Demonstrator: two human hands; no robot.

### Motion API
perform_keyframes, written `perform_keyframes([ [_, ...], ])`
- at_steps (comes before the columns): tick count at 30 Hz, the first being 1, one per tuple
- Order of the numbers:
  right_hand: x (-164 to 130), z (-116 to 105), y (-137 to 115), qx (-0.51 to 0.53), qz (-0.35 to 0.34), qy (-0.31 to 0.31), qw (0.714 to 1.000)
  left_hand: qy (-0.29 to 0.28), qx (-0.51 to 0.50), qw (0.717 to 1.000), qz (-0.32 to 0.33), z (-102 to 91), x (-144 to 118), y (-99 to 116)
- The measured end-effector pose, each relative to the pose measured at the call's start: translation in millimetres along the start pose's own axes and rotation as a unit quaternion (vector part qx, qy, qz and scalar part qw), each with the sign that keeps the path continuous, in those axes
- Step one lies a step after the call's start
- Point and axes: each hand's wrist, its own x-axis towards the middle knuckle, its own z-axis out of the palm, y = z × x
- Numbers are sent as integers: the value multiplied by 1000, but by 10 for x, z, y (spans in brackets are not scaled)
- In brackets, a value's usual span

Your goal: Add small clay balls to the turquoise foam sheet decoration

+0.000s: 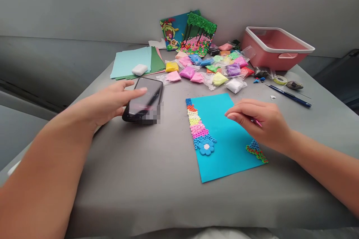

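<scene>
My left hand (112, 99) grips a black smartphone (146, 101) by its left side, one digit lying over the lit screen. The phone looks slightly tilted, and its lower part is blurred out. Above a bright blue sheet (224, 168), my right hand (256, 121) is closed in a pinch around a thin pink stick-like tool (257, 122), mostly hidden by the fingers. Small clay rings in coloured bands (196, 121) run down the sheet's left edge to a blue clay flower (206, 147). Blue, green and red clay pieces (256, 152) cover the lower right corner.
Several bagged clay packs (213, 69) lie at the back, before two decorated pictures (186, 33). A pink basket (280, 48) stands back right, near a dark blue pen-like cutter (290, 96) and tape roll (279, 80). Back left, a white earbud case (139, 69) rests on paper sheets (129, 58).
</scene>
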Motion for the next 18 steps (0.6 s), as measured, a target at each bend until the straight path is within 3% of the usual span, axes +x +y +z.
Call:
perform_keyframes([
  [3,-4,-5,5,-7,5,1,1000,-50,102,993,-41,-110,-74,2],
  [6,0,-9,0,-9,5,6,1000,-98,205,974,-15,-160,-136,11],
  [9,6,-8,0,-9,9,7,1000,-121,231,965,14,-187,-146,-11],
  [18,10,-2,12,-9,4,9,1000,-105,255,961,24,-149,-64,-63],
])
